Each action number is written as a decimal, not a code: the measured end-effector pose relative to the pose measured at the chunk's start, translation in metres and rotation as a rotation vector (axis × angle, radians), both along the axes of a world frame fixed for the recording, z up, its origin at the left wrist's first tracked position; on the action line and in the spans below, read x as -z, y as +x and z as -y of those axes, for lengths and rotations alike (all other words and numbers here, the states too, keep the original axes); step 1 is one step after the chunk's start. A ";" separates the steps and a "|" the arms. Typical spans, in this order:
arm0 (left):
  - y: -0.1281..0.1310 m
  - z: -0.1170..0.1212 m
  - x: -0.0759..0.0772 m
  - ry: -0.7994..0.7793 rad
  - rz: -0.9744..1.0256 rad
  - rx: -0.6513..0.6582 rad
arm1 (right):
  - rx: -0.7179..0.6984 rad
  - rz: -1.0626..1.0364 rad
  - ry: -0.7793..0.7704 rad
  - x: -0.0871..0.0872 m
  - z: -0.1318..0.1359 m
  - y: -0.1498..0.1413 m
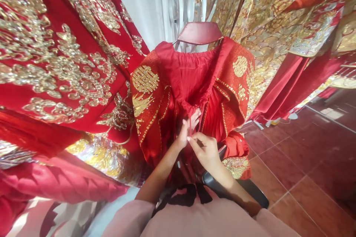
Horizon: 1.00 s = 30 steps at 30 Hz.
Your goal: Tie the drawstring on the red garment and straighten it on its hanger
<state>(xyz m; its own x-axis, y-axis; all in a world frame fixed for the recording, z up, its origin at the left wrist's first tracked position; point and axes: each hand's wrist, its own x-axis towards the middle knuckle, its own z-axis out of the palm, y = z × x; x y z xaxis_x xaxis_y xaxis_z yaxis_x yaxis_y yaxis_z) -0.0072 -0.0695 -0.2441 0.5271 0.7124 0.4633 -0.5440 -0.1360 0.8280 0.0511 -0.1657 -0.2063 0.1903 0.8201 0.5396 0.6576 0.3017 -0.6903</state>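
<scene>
A red garment (178, 81) with gold embroidery hangs in front of me from a dark red hanger (200, 31). My left hand (187, 127) pinches the red fabric at the garment's front opening, fingers closed on a fold. My right hand (204, 150) is just below and to the right, its fingertips closed on the same edge of fabric. The two hands nearly touch. A dark curved bar (236, 189) runs under my right forearm.
More red and gold embroidered garments hang at the left (55, 63) and at the upper right (278, 18). A white ornate metal grille (180, 3) stands behind the hanger. Red-brown floor tiles (306, 163) lie at the right.
</scene>
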 end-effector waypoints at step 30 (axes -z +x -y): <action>-0.019 0.032 -0.033 0.211 -0.351 -0.574 | -0.269 -1.165 -0.090 -0.020 -0.043 0.009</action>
